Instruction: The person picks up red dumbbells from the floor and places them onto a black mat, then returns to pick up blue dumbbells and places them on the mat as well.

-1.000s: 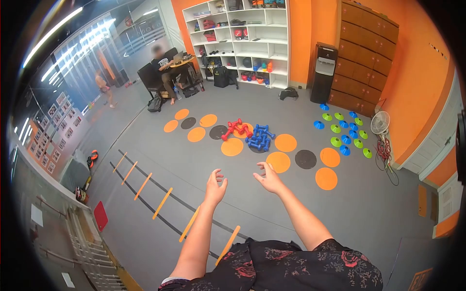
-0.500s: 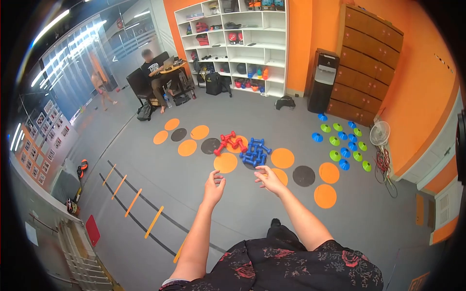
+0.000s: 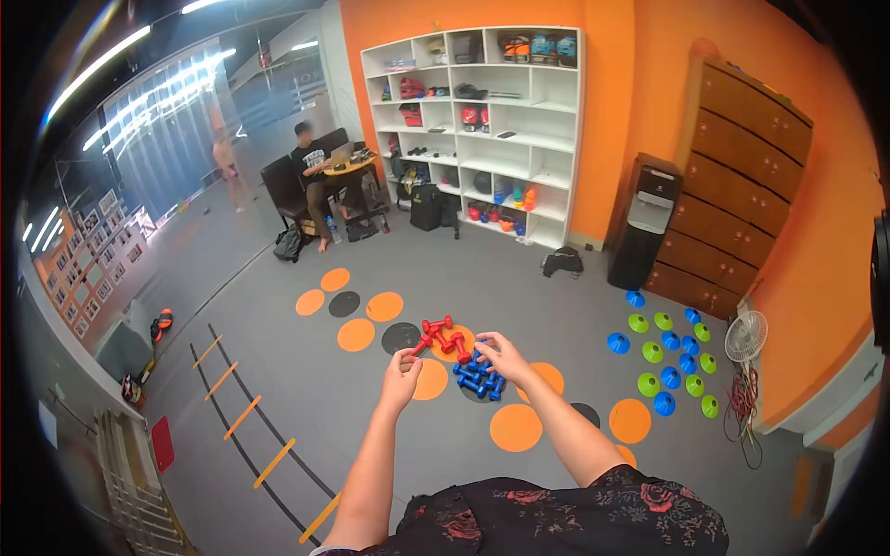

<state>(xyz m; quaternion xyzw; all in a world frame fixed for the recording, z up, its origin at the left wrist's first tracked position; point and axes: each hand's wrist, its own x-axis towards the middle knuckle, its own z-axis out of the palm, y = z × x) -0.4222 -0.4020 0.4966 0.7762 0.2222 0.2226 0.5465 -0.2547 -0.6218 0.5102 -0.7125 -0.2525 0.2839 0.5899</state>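
My left hand (image 3: 401, 372) and my right hand (image 3: 502, 358) are stretched out in front of me, empty, fingers loosely curled and apart. Beyond them on the grey floor lie a pile of red dumbbells (image 3: 441, 335) and a pile of blue dumbbells (image 3: 477, 376), resting on orange and black floor discs (image 3: 515, 427). In the picture the left hand overlaps the red pile's near edge and the right hand the blue pile, but both hands are held in the air above the floor.
Blue and green cones (image 3: 669, 361) stand at right beside a fan (image 3: 746, 337) and cables. An agility ladder (image 3: 243, 419) lies at left. White shelves (image 3: 482, 120), a water dispenser (image 3: 644, 222), wooden lockers (image 3: 737, 185) line the back. A person sits at a desk (image 3: 315, 176).
The view has tilted up and I have moved closer to the dumbbells. Both hands stay outstretched and empty, now appearing over the piles.
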